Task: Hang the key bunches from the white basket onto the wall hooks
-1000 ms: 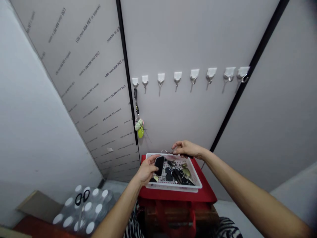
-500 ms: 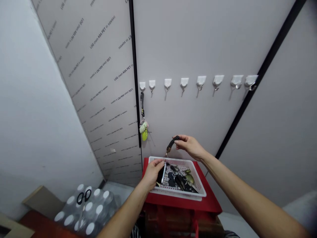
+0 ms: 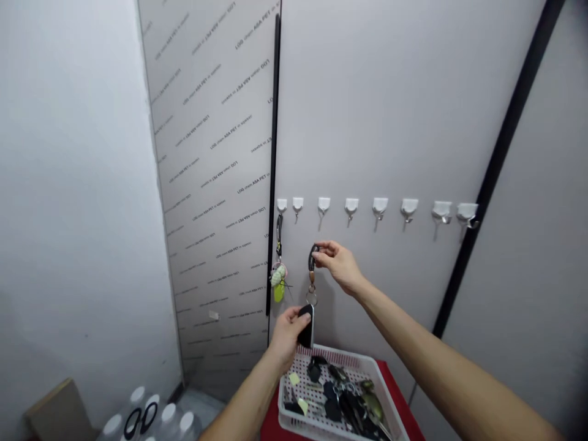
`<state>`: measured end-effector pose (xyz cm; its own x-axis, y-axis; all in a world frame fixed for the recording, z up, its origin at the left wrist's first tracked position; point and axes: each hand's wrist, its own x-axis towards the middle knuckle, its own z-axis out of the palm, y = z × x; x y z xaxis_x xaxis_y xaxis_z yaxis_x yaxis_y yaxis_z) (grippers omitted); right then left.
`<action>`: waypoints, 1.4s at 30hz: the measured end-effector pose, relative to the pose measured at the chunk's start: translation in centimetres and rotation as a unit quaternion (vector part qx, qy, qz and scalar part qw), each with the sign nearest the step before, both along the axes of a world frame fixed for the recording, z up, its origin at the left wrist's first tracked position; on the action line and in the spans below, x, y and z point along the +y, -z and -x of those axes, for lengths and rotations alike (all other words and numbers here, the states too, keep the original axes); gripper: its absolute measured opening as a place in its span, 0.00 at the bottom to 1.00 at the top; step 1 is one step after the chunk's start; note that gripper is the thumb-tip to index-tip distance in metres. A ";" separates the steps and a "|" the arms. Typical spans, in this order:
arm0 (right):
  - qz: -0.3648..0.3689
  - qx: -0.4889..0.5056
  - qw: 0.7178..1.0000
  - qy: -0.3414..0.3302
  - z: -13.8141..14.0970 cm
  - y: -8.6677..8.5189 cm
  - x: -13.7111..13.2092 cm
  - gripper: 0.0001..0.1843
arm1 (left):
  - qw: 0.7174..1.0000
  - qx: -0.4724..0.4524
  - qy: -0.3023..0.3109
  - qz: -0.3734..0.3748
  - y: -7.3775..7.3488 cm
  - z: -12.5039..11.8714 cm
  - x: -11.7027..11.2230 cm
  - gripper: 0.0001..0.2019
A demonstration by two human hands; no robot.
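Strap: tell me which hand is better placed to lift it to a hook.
The right hand, I'd judge: it pinches the strap near its top end, below the row of hooks. The left hand is lower, gripping the black fob that hangs under the strap.

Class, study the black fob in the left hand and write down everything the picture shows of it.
The fob is flat and black, with rounded corners and a shiny, metal-looking silver edge. It stands roughly upright, pinched in the left hand, whose thumb covers part of its face. Above it, metal-looking rings link it to a dark strap, held by the right hand. Its lower end appears by the basket's back rim; any markings are unclear.
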<state>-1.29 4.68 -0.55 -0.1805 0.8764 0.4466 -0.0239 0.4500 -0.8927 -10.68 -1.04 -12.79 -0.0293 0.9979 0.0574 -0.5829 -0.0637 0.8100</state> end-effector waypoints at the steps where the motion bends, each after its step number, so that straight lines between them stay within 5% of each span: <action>1: -0.024 -0.007 1.000 0.007 0.6 -0.9 0.3 0.15 | 1.000 -0.001 -0.011 -0.010 -0.9 0.4 0.4 0.15; 6: -0.108 -0.036 0.992 0.059 3.0 -4.1 2.8 0.16 | 0.997 -0.024 -0.051 -0.046 -4.6 2.1 2.3 0.14; 10: -0.133 -0.086 0.976 0.146 4.5 -5.0 4.5 0.17 | 0.996 -0.042 -0.056 -0.059 -5.8 2.7 3.3 0.10; 17: -0.204 -0.223 0.922 0.242 5.3 -5.2 4.4 0.17 | 0.996 -0.049 -0.056 -0.040 -5.3 2.7 4.0 0.09; 26: -0.216 -0.244 0.909 0.260 5.5 -5.5 5.4 0.14 | 0.996 0.004 -0.074 -0.045 -4.2 3.4 4.8 0.14; 36: -0.240 -0.288 0.901 0.218 4.5 -4.0 4.3 0.19 | 0.996 0.039 -0.074 -0.024 -2.6 2.5 4.6 0.11; 42: -0.204 -0.278 0.920 0.186 1.2 1.2 2.5 0.20 | 0.995 0.052 -0.087 0.023 -1.7 2.5 3.9 0.10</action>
